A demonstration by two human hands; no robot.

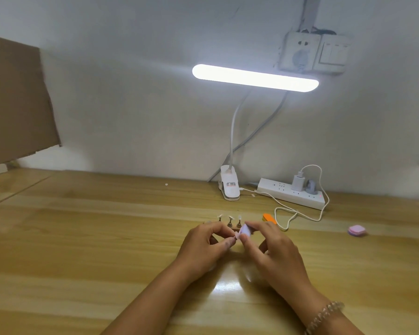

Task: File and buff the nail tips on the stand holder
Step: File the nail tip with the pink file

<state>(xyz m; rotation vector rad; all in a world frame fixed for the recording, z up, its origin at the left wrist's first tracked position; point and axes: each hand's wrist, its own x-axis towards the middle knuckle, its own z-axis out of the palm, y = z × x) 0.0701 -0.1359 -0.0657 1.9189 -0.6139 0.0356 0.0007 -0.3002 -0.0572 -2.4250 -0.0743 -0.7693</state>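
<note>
Going left to right: there's a brown flat cardboard sheet [15, 105] leaning at the far left corner of the glossy yellow wood-grain surface [82, 238].

About halfway between the side edges, the left hand [203, 243] has its thumb and forefinger pinching what looks like a tiny pale plastic nail tip [237, 235]. It's too small to be sure. Just behind the fingers [228, 241] is the little stand holder with dark metal pegs [230, 224]. Three clear curved nail tips [230, 217] are still on it, and the base is mostly hidden.

The right hand [273, 247] is pinching a small lilac foam-looking buffer block [249, 230] right up against that tip. So I'd say this is the buffing step on one tip, with the other three still to go.

My guess for the next move is short light strokes along the thin curved edge. The plastic looks flimsy and slippery, so it needs a firm pinch.

Further right is an orange rounded file block [269, 218], then a white clip-on lamp base [229, 183] and a white power strip [290, 193] at the far edge. There's also a pink square pad [357, 230] towards the right edge.
</note>
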